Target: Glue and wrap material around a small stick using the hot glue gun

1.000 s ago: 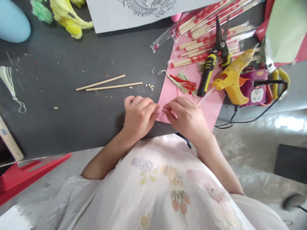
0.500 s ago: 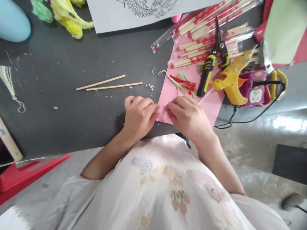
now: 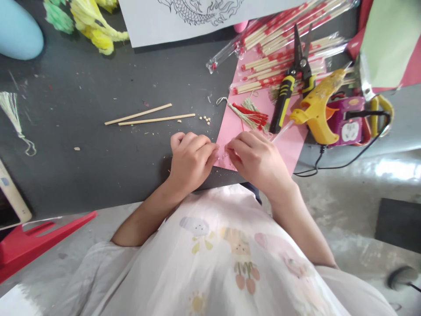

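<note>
My left hand (image 3: 194, 158) is closed in a pinch at the near edge of the pink paper (image 3: 226, 136). Facing it, my right hand (image 3: 255, 153) is pinched over the same paper, a small gap between the fingertips. Whatever either hand holds is too small or hidden to make out. Two wooden sticks (image 3: 156, 119) lie beyond my left hand, with several small cut wood bits (image 3: 205, 119) by their right end. A red tassel (image 3: 255, 116) and a pale tassel (image 3: 241, 115) lie on the paper just beyond my right hand.
To the right are black-and-yellow shears (image 3: 283, 98), a yellow glue gun (image 3: 320, 107) with a cord, a purple power socket (image 3: 351, 120) and wrapped chopsticks (image 3: 272, 66). A dragon drawing (image 3: 141, 26) lies at the back. Another pale tassel (image 3: 13, 114) is far left.
The right fingers have shifted very slightly; otherwise both hands stay pinched in the same place. The things on the table have not moved.
</note>
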{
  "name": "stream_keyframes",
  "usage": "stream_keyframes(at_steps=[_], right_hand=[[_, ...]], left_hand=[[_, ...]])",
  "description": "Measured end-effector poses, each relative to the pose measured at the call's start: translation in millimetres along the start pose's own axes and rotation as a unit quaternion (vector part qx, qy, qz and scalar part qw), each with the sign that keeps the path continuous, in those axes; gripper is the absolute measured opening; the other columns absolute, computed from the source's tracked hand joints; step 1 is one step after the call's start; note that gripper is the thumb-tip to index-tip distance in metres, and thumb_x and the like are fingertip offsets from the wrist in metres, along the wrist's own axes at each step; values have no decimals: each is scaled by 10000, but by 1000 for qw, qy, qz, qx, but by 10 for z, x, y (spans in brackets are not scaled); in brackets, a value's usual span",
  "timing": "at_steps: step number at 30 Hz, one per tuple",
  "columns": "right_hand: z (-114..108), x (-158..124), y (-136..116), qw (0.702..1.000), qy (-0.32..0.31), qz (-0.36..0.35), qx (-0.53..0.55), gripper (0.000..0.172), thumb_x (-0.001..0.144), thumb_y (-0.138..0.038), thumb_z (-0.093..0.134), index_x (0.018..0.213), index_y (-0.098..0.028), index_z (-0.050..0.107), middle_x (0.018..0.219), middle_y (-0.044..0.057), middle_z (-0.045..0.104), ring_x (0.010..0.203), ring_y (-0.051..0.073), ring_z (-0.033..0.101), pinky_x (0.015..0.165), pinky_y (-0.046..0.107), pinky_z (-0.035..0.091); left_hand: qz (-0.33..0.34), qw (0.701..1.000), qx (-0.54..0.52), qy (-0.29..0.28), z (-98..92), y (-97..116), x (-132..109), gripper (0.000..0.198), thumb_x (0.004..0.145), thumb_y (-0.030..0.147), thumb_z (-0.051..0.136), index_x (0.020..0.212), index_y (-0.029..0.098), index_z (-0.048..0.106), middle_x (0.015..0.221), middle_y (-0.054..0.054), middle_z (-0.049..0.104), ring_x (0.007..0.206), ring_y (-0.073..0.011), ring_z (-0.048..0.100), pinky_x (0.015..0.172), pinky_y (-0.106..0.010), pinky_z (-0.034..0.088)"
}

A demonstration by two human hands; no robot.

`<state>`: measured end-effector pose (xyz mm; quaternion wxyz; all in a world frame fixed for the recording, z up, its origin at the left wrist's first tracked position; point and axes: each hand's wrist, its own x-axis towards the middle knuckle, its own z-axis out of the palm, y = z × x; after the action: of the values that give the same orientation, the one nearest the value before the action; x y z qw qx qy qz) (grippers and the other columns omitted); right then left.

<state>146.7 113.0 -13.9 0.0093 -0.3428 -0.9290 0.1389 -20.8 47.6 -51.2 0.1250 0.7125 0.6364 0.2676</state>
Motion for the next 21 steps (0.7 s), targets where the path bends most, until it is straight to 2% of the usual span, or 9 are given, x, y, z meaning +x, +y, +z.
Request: stream_keyframes(at_steps=[3,10,21], right_hand=[[12,11,0,999,23,2,30,195,880,-138,433,804,-164,611,797,76,587,760,192,511,645,315,406],[149,73,14,984,133,-4,117,172,888,-198,486,806,-181,636,779,53,591,722,166,523,665,304,445],[241,56,29,979,151,2,136,131,863,-177,526,814,-169,647,753,45,549,702,159,508,646,303,451]], left_hand=[[1,1000,-2,1,-3,0,-2,218,900,332,472,848,237,661,807,-7,658,762,-161,507,818,-391,275],[-12,1000,-8,4,-9,16,0,243,892,380,481,855,234,672,802,-15,655,765,-166,508,820,-386,270],[-10,1000,2,16,0,10,6,159,875,305,524,856,246,670,792,-2,658,749,-159,513,806,-384,272]])
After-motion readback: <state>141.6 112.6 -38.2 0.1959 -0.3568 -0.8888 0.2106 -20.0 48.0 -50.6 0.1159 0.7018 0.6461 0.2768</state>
